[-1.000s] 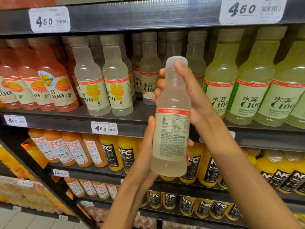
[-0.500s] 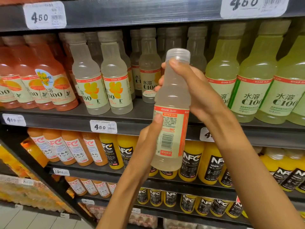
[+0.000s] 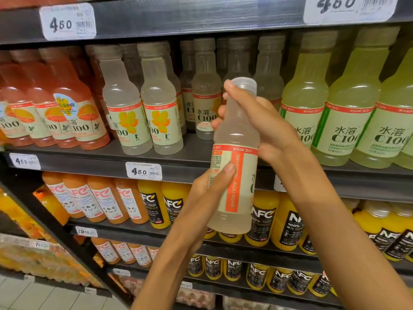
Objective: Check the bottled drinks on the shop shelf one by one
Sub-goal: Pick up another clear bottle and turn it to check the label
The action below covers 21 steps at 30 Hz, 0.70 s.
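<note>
Since the earlier frames I see the pale bottle [image 3: 234,157] has turned further: the nutrition panel, then the barcode, have gone round, and now a vertical red strip of the label faces me at centre frame. It also sits slightly lower against the shelf edge [image 3: 178,166].

The right hand [image 3: 266,128] wraps the shoulder and neck from the right, fingers curled round it with one fingertip up beside the cap. The left hand [image 3: 210,189] grips the lower label, thumb pressed across its front; its other fingers are hidden behind the bottle (I cannot tell how they lie).

The label print is too small and blurred to read. The bottle is upright, clear plastic, holding cloudy whitish drink, with a cream label banded in red. It is held in front of the shelf, just right of the white price tag [image 3: 143,171].
</note>
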Each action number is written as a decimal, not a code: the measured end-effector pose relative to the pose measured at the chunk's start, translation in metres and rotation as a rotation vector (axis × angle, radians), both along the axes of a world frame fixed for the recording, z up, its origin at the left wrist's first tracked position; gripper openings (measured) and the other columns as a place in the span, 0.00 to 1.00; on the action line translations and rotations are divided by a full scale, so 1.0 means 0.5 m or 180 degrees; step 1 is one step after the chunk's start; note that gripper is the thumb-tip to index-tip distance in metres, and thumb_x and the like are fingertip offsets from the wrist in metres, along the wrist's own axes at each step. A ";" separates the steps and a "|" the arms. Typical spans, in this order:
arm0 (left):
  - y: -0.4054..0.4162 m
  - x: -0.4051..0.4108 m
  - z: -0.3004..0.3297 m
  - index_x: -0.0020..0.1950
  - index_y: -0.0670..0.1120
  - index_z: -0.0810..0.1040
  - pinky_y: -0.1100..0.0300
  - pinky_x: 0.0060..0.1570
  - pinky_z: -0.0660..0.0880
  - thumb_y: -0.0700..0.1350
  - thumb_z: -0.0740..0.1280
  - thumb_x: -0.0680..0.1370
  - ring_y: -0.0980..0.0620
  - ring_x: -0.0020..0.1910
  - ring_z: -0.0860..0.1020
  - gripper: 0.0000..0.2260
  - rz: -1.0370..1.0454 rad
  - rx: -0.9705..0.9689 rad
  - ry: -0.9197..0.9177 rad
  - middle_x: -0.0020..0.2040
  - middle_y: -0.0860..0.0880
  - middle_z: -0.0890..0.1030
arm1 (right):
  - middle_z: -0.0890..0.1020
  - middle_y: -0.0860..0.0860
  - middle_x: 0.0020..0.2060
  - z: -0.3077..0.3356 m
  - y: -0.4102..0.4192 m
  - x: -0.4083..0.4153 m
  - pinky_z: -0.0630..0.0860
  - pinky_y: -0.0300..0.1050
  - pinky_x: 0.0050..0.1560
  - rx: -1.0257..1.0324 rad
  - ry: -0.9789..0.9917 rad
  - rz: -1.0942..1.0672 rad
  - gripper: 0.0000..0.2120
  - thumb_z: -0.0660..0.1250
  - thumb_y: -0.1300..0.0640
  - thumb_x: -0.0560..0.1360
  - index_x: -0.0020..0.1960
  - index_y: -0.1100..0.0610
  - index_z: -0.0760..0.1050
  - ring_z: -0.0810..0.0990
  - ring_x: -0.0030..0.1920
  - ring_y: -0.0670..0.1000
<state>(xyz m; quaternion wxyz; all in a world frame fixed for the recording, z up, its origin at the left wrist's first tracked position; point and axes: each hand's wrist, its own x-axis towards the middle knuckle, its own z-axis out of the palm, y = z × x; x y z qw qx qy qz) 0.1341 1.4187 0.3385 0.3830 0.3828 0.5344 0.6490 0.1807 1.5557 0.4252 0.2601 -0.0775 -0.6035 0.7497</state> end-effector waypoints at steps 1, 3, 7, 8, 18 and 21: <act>-0.004 0.002 0.001 0.54 0.56 0.82 0.60 0.46 0.80 0.67 0.66 0.68 0.48 0.50 0.84 0.22 -0.0052 0.0055 -0.0144 0.51 0.46 0.85 | 0.83 0.50 0.34 0.002 0.000 0.000 0.80 0.43 0.36 -0.0047 -0.0056 0.0056 0.16 0.66 0.46 0.76 0.56 0.57 0.73 0.85 0.39 0.51; -0.006 0.006 0.009 0.55 0.55 0.82 0.58 0.43 0.80 0.67 0.67 0.69 0.46 0.46 0.84 0.21 -0.0215 0.0188 -0.0538 0.50 0.43 0.85 | 0.84 0.52 0.36 0.005 0.002 -0.001 0.80 0.44 0.37 -0.0172 -0.0083 0.0157 0.22 0.63 0.44 0.78 0.64 0.57 0.70 0.85 0.41 0.53; -0.013 0.012 0.027 0.65 0.46 0.76 0.53 0.43 0.80 0.64 0.62 0.74 0.46 0.44 0.82 0.28 -0.0868 0.0505 -0.1605 0.51 0.40 0.82 | 0.84 0.56 0.46 0.006 -0.002 -0.006 0.82 0.46 0.39 -0.0510 0.0071 0.0108 0.23 0.61 0.47 0.79 0.69 0.58 0.66 0.85 0.46 0.54; -0.015 0.015 0.032 0.67 0.45 0.74 0.52 0.46 0.79 0.63 0.62 0.74 0.45 0.46 0.82 0.29 -0.1035 0.0563 -0.1832 0.52 0.39 0.81 | 0.83 0.56 0.48 0.004 -0.003 -0.007 0.82 0.46 0.39 -0.0663 0.0092 0.0121 0.23 0.61 0.47 0.79 0.69 0.59 0.66 0.86 0.45 0.53; -0.037 0.034 0.079 0.66 0.37 0.74 0.46 0.58 0.76 0.47 0.76 0.69 0.39 0.55 0.80 0.29 -0.1361 0.1086 -0.2353 0.57 0.35 0.79 | 0.81 0.54 0.31 -0.013 -0.011 0.013 0.77 0.38 0.27 -0.1250 -0.0612 0.0473 0.23 0.57 0.43 0.80 0.60 0.62 0.71 0.81 0.29 0.49; -0.034 0.028 0.081 0.67 0.37 0.73 0.45 0.59 0.76 0.47 0.75 0.70 0.38 0.54 0.80 0.29 -0.1346 0.1086 -0.2368 0.58 0.34 0.78 | 0.81 0.54 0.32 -0.008 -0.008 0.008 0.79 0.40 0.29 -0.1301 -0.0603 0.0556 0.22 0.57 0.42 0.79 0.51 0.62 0.75 0.81 0.30 0.49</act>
